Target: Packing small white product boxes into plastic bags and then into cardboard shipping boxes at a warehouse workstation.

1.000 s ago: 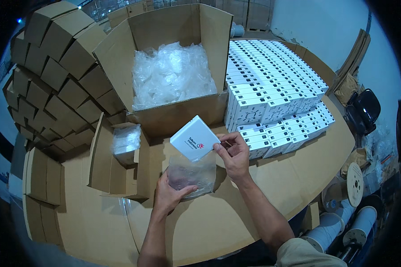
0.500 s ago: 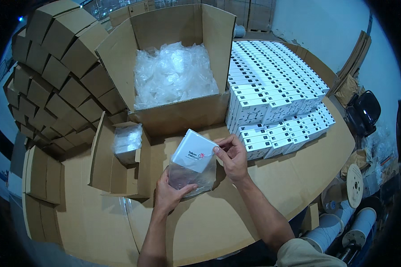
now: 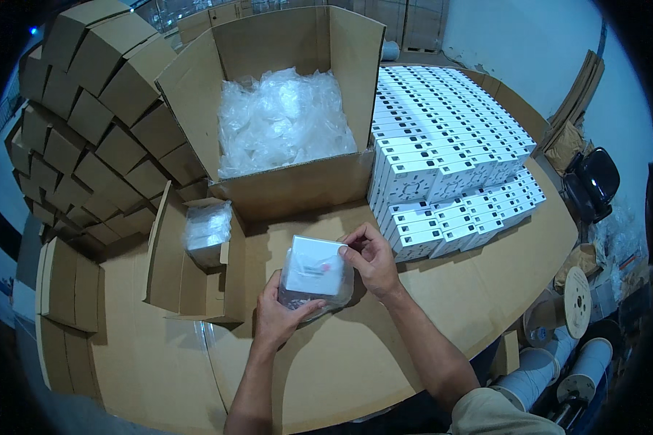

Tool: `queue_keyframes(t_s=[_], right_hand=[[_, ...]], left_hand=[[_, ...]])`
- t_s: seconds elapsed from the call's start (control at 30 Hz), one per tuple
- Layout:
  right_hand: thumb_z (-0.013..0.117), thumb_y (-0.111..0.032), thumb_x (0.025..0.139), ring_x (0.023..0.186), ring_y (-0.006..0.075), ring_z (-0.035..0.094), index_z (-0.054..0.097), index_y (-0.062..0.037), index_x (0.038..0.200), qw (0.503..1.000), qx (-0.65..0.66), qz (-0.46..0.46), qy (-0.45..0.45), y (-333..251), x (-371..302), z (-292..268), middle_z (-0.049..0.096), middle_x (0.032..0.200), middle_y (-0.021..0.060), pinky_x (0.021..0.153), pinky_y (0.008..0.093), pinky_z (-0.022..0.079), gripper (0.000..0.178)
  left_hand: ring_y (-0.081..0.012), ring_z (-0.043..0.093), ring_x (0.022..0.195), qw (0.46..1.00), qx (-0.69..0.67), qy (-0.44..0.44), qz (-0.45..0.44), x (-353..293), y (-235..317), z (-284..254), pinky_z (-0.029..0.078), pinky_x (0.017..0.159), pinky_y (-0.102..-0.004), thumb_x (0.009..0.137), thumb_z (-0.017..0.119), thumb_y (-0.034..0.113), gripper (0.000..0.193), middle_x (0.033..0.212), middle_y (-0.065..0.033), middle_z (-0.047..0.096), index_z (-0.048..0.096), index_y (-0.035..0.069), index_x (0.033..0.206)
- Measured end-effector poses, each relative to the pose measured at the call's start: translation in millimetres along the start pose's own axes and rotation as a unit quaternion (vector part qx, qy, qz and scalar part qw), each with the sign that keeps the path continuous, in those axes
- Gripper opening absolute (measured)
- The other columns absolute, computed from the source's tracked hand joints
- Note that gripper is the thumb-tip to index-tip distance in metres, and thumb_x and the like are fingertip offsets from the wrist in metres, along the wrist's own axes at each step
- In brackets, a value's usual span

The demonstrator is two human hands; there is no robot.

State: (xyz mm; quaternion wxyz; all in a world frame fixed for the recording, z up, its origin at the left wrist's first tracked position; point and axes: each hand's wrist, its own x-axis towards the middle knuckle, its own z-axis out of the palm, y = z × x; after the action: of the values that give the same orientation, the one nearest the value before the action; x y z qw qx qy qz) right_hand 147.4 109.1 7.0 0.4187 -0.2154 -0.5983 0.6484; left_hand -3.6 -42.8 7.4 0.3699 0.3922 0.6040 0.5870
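A flat white box (image 3: 317, 262) with a small printed mark sits mostly inside a clear plastic bag (image 3: 294, 299), above the cardboard-covered table. My left hand (image 3: 277, 316) is closed round the bag's lower left side, its thumb across the front. At the upper right corner of the box, my right hand (image 3: 373, 262) is closed, thumb and fingertips pinching the bag's edge. Whether those fingers also grip the box itself, I cannot tell. Left of my hands stands an open small carton (image 3: 168, 264), with several plastic-wrapped boxes (image 3: 209, 233) at its far end.
A large open carton (image 3: 297, 190) full of clear plastic bags (image 3: 286, 119) stands at the back. Stacked white boxes (image 3: 450, 138) fill the back right. Brown cartons (image 3: 98, 138) are piled at the left. Cable spools (image 3: 584, 370) lie at the lower right, beyond the table edge.
The white box has sunk deeper into the bag and turned more upright, so plastic covers its printed mark. My right hand has moved slightly down and left with it.
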Motion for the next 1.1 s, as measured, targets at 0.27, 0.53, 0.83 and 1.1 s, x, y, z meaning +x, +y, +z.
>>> queue_keyframes(t_s=[0.27,0.53,0.83,1.1], right_hand=[[0.066,-0.007,0.096,0.102,0.0122,0.059,0.056,-0.0016,0.113,0.999,0.038,0.032,0.014,-2,-1,10,0.065,0.106,0.0065,0.088,0.0275,0.048,0.020],[0.071,-0.019,0.096,0.096,0.0107,0.064,0.062,0.0014,0.121,0.967,-0.065,0.228,-0.091,-2,-6,11,0.069,0.104,0.0051,0.082,0.0276,0.052,0.034],[0.066,-0.016,0.100,0.090,0.0074,0.063,0.066,0.0026,0.116,0.992,0.003,0.119,-0.049,7,-8,15,0.071,0.099,0.0030,0.078,0.0250,0.052,0.025],[0.065,-0.019,0.101,0.088,0.0061,0.060,0.069,0.0025,0.115,0.993,0.010,0.115,-0.033,6,-11,15,0.070,0.097,0.0010,0.078,0.0233,0.049,0.026]], left_hand=[[-0.0116,0.064,0.092,0.993,-0.048,0.097,-0.041,2,-6,3,0.051,0.084,-0.0301,0.100,0.066,0.020,0.024,0.101,-0.0060,0.069,0.063,0.000,0.112],[-0.0116,0.063,0.095,0.984,-0.114,0.133,-0.031,9,-20,0,0.050,0.087,-0.0291,0.100,0.067,0.023,0.027,0.106,-0.0053,0.069,0.062,0.002,0.116],[-0.0118,0.063,0.100,0.991,-0.083,0.099,-0.022,8,-12,4,0.050,0.091,-0.0291,0.099,0.068,0.020,0.028,0.108,-0.0049,0.068,0.061,0.001,0.119],[-0.0104,0.061,0.097,0.990,-0.064,0.125,0.000,6,-7,11,0.049,0.088,-0.0272,0.102,0.064,0.024,0.028,0.106,-0.0039,0.067,0.063,0.000,0.116]])
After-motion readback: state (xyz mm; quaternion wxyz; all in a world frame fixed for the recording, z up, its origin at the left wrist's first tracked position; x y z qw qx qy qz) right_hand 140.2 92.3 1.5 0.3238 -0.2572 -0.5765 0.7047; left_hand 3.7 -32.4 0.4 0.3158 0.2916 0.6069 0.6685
